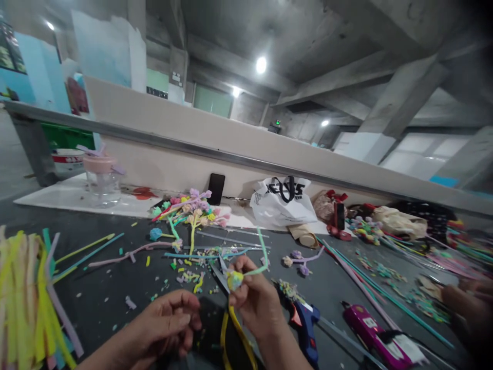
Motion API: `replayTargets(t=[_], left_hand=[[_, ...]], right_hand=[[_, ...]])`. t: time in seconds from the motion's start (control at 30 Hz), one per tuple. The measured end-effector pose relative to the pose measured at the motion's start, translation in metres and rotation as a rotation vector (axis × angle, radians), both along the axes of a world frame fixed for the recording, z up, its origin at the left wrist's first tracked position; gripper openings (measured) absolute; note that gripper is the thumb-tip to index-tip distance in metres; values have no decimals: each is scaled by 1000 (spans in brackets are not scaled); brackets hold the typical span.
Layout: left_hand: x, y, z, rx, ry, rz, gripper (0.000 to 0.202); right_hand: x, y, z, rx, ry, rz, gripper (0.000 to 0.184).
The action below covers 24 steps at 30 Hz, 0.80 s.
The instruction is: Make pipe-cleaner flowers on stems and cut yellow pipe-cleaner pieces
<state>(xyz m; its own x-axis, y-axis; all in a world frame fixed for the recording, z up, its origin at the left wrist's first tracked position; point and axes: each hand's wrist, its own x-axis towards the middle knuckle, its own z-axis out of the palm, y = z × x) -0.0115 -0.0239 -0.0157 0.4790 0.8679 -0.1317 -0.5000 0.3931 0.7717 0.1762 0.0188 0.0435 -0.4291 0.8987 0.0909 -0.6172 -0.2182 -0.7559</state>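
My right hand pinches a small fuzzy flower, mostly yellow with pale patches, made of pipe cleaner. Its bent mint-green stem rises past the fingers. To the left, my left hand hovers above the dark table with loosely curled fingers, thumb apart, and nothing visible in it. Scissors lie just behind and beneath the right hand, their yellow-edged handles toward me. Close to the right wrist lies a blue glue gun with a clear glue stick in its back.
Bundled yellow and pink pipe cleaners lie at left. Finished flowers, a phone and a white bag line the back. A magenta device is at right, near another person's hand. Cut bits litter the table.
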Motion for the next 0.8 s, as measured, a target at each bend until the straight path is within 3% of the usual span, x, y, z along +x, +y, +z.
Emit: replayTargets(t=[0.17,0.4,0.5,0.6,0.8], left_hand=[[8,13,8,-117,21,129,34],[50,47,68,69,110,-50,37],[62,60,87,103,144,-139,35],[67,69,92,109,142,-161,34],[66,74,83,125,145,-131,29]], right_hand=[[6,10,-11,190,-200,-349,14],[17,10,-17,381,-471,-673,15],[22,9,-21,488,-550,-774,12],[26,8,-21,603,-682,-839,10],[25,2,-12,805,-879,-888,17]])
